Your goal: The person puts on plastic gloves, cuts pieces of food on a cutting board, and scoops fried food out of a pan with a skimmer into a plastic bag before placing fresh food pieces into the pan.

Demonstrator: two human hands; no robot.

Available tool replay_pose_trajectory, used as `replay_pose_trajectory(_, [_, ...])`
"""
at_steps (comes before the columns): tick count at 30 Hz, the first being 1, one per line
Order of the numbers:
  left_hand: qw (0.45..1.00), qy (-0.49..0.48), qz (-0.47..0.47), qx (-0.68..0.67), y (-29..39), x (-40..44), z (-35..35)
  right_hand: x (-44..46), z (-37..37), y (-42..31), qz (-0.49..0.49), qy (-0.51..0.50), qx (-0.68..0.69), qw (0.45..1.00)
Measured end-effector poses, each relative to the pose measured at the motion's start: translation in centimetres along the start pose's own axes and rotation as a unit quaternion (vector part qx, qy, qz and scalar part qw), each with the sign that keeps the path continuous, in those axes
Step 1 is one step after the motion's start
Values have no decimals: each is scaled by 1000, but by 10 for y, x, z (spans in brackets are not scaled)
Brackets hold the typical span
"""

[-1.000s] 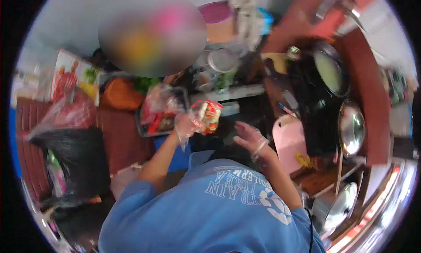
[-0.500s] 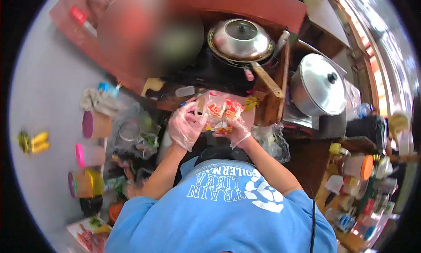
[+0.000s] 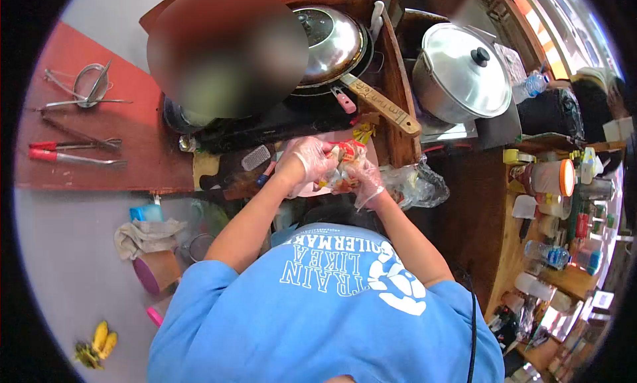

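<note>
Both of my hands wear clear plastic gloves and meet around a small red-and-white printed food packet [image 3: 348,154]. My left hand [image 3: 308,158] pinches the packet's upper left edge with its fingers closed. From below right, my right hand [image 3: 365,182] grips the packet's lower part. What is inside the packet is hidden by fingers and crumpled film. Beneath it, part of a pink board [image 3: 375,148] shows. A crumpled clear plastic bag [image 3: 419,185] lies beside my right wrist, and a small grater [image 3: 256,158] is left of my left hand.
A lidded pan [image 3: 335,44] stands on the black stove, its wooden handle [image 3: 385,107] pointing toward me. To the right is a large lidded pot [image 3: 464,71]. Tongs [image 3: 76,153] and a strainer [image 3: 91,85] lie on the red table at left. Bottles and jars [image 3: 552,177] crowd the right shelf.
My view has turned, bringing the tongs and strainer into sight. My left hand has shifted from beside the packet to its upper edge, and the packet looks more crumpled.
</note>
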State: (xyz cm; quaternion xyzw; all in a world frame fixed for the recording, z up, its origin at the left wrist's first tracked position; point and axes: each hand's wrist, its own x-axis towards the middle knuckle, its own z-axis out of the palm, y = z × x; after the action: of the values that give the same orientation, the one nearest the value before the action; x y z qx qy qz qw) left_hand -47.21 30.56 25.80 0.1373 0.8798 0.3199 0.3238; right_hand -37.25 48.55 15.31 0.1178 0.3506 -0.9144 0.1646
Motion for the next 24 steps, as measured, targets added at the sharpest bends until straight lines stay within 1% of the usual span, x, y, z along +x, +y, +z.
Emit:
replay_pose_trajectory(1, [999, -6, 36, 38, -5, 5, -7, 1, 4, 0, -2, 6, 3, 1000])
replay_pose_trajectory(2, [999, -32, 22, 33, -4, 9, -14, 1, 9, 0, 6, 8, -1, 1000])
replay_pose_trajectory(3, [998, -38, 24, 34, -12, 11, -17, 2, 13, 1, 15, 10, -4, 1000])
replay_pose_trajectory(4, [994, -68, 53, -70, -22, 13, -19, 4, 15, 5, 13, 16, -3, 1000])
replay_pose_trajectory(5, [977, -96, 80, -173, -30, 17, -21, 7, 16, 9, -4, 29, -21, 999])
replay_pose_trajectory(6, [976, -102, 82, -173, -38, 21, -22, 9, 18, 12, -20, 42, -40, 998])
replay_pose_trajectory(8, [984, -105, 112, -94, -42, 27, -28, 12, 24, 14, -14, 55, -66, 996])
replay_pose_trajectory(9, [983, -108, 114, -94, -43, 28, -29, 13, 27, 14, -6, 61, -92, 994])
replay_pose_trajectory(10, [987, -103, 117, -38, -36, 26, -32, 15, 29, 15, -8, 64, -92, 994])
replay_pose_trajectory(12, [985, -102, 115, 76, -24, 26, -35, 19, 34, 14, -35, 117, -230, 966])
replay_pose_trajectory(13, [985, -103, 119, 77, -28, 28, -32, 21, 29, 14, -38, 120, -230, 965])
replay_pose_trajectory(14, [970, -44, 180, 156, -34, 32, -25, 24, 19, 15, -4, 90, -269, 959])
replay_pose_trajectory(15, [941, 17, 244, 232, -38, 37, -18, 27, 9, 14, 28, 63, -308, 949])
replay_pose_trajectory(16, [934, 75, 265, 228, -38, 31, -13, 30, 11, 16, -12, 96, -278, 956])
replay_pose_trajectory(17, [904, 77, 298, 297, -40, 37, -7, 34, 5, 27, -51, 120, -278, 952])
replay_pose_trajectory(18, [913, 99, 300, 258, -38, 31, -5, 39, -3, 38, -91, 143, -280, 945])
replay_pose_trajectory(19, [899, 138, 346, 230, -26, 20, -9, 45, -26, 46, -124, 153, -306, 931])
replay_pose_trajectory(20, [898, 121, 338, 254, -24, 18, -7, 39, -10, 31, -117, 173, -388, 898])
replay_pose_trajectory(21, [907, 121, 330, 233, -28, 17, -6, 27, 16, 14, -102, 192, -461, 860])
replay_pose_trajectory(22, [920, 83, 300, 240, -15, 11, -13, 15, 37, -1, -102, 186, -440, 873])
replay_pose_trajectory(23, [941, 48, 269, 200, -10, 10, -17, 6, 51, -8, -99, 175, -417, 886])
replay_pose_trajectory(24, [935, 22, 276, 219, -13, 14, -19, 9, 42, 3, -118, 164, -406, 891])
